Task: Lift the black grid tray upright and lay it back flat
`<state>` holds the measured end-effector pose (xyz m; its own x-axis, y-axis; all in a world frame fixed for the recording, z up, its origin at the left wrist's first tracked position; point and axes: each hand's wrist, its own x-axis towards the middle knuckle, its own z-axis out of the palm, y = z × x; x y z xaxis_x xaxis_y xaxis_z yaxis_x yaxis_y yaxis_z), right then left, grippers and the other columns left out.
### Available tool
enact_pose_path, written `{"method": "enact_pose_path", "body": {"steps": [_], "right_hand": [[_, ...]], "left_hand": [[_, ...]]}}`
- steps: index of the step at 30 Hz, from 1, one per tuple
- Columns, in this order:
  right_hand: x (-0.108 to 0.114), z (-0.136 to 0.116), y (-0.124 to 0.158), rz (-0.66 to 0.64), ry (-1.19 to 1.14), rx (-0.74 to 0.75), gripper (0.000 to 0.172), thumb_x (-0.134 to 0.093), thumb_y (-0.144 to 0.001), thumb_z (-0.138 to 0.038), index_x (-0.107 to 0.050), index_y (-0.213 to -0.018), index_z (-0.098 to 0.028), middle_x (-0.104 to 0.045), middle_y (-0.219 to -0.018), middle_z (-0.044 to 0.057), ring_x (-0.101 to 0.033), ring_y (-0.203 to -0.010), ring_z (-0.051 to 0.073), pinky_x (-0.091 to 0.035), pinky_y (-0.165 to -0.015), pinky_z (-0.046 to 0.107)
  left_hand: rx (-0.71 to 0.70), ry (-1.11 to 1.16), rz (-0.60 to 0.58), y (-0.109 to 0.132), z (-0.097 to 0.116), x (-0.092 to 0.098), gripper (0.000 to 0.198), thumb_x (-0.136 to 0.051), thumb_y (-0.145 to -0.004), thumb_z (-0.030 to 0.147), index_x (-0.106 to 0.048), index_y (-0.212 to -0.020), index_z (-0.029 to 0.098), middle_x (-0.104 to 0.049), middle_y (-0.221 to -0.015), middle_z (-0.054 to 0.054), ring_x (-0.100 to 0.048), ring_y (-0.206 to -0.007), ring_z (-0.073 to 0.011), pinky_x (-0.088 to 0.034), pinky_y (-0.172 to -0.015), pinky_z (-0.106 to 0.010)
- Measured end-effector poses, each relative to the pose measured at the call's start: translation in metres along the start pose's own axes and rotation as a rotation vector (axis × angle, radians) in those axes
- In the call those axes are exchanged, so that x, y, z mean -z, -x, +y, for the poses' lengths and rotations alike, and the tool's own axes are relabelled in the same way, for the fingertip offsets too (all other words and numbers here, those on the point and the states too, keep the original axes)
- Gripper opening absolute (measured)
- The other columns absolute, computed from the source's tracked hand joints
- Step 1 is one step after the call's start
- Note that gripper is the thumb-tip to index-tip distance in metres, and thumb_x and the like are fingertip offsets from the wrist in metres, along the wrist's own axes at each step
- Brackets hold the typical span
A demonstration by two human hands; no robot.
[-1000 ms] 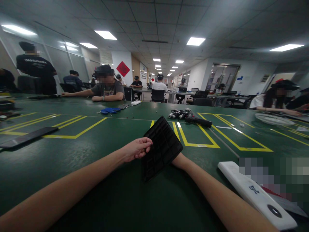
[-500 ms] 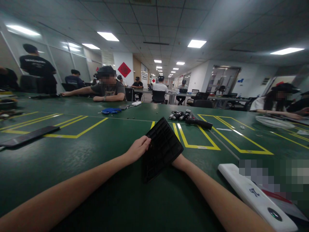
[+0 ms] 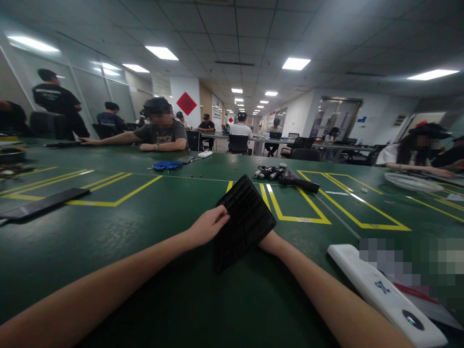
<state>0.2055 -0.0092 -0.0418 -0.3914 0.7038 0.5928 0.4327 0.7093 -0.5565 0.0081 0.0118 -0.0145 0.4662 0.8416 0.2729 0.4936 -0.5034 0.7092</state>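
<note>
A black tray (image 3: 246,222), divided into rows of small compartments, is held tilted above the green table in the middle of the view. My right hand (image 3: 270,241) supports it from behind at the lower right edge, its fingers hidden by the tray. At the tray's left side, my left hand (image 3: 210,224) lies in front of the compartments with thumb and fingers drawn together. Whatever those fingertips may pinch is too dark and small to make out.
On the green table (image 3: 145,280) lie a white device marked 26 (image 3: 384,290), a dark flat device (image 3: 47,205), a blue cloth-like item (image 3: 166,166), metal parts (image 3: 270,172) and a black handle (image 3: 300,184). Yellow tape (image 3: 311,221) marks rectangles. A person (image 3: 163,130) sits opposite.
My left hand has shifted slightly right over the tray's face, its fingers closing a little more. The tray and my right hand stay almost where they were.
</note>
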Motion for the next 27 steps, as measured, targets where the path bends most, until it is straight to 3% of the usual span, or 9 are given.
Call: {"method": "enact_pose_path", "body": {"steps": [4, 11, 18, 21, 24, 27], "right_hand": [[0.001, -0.002, -0.001, -0.017, -0.026, -0.006, 0.039, -0.051, -0.078, -0.018, -0.054, -0.117, -0.022, -0.051, -0.127, 0.005, -0.051, -0.111, 0.025, -0.036, -0.098, 0.041], [-0.003, 0.008, 0.0, 0.002, 0.037, 0.033, 0.04, -0.049, -0.08, -0.019, -0.052, -0.12, -0.021, -0.049, -0.128, 0.006, -0.048, -0.114, 0.025, -0.035, -0.1, 0.04], [-0.001, 0.004, -0.002, -0.046, -0.002, 0.042, 0.041, -0.045, -0.084, -0.023, -0.045, -0.125, -0.028, -0.043, -0.133, -0.001, -0.039, -0.123, 0.022, -0.03, -0.104, 0.039], [-0.001, 0.004, -0.001, 0.0, -0.027, 0.026, 0.041, -0.048, -0.082, -0.023, -0.047, -0.123, -0.027, -0.044, -0.133, 0.0, -0.041, -0.121, 0.022, -0.031, -0.103, 0.039], [-0.001, 0.002, 0.0, 0.01, -0.05, 0.012, 0.04, -0.051, -0.079, -0.022, -0.051, -0.119, -0.023, -0.049, -0.129, 0.004, -0.043, -0.119, 0.024, -0.033, -0.101, 0.04], [-0.002, -0.001, -0.001, 0.0, -0.061, 0.02, 0.036, -0.051, -0.078, -0.02, -0.055, -0.114, -0.022, -0.056, -0.121, 0.005, -0.048, -0.114, 0.024, -0.036, -0.099, 0.04]], "left_hand": [[0.007, 0.087, -0.046, 0.0, -0.002, 0.003, 0.017, -0.051, -0.077, 0.032, -0.051, -0.086, 0.018, -0.049, -0.071, 0.001, -0.044, -0.063, -0.0122, -0.034, -0.056, -0.022], [-0.01, 0.042, -0.066, -0.004, 0.003, 0.01, 0.009, -0.052, -0.074, 0.026, -0.052, -0.076, 0.017, -0.05, -0.062, 0.002, -0.045, -0.055, -0.0109, -0.033, -0.052, -0.022], [0.395, 0.785, -0.037, -0.009, 0.004, 0.009, 0.016, -0.053, -0.068, 0.025, -0.043, -0.077, 0.016, -0.047, -0.068, 0.001, -0.046, -0.053, -0.0087, -0.029, -0.043, -0.018], [0.382, 0.606, -0.084, -0.008, 0.001, 0.007, 0.032, -0.063, -0.064, 0.031, -0.047, -0.087, 0.016, -0.043, -0.065, 0.005, -0.04, -0.051, -0.0066, -0.024, -0.042, -0.017], [0.247, 0.301, -0.105, -0.007, -0.003, 0.004, 0.048, -0.07, -0.058, 0.034, -0.05, -0.098, 0.015, -0.043, -0.066, 0.005, -0.043, -0.058, -0.0094, -0.031, -0.05, -0.02], [0.097, 0.059, -0.057, -0.006, -0.006, 0.0, 0.042, -0.067, -0.061, 0.039, -0.054, -0.093, 0.015, -0.043, -0.067, 0.003, -0.043, -0.061, -0.0118, -0.032, -0.054, -0.023]]}}
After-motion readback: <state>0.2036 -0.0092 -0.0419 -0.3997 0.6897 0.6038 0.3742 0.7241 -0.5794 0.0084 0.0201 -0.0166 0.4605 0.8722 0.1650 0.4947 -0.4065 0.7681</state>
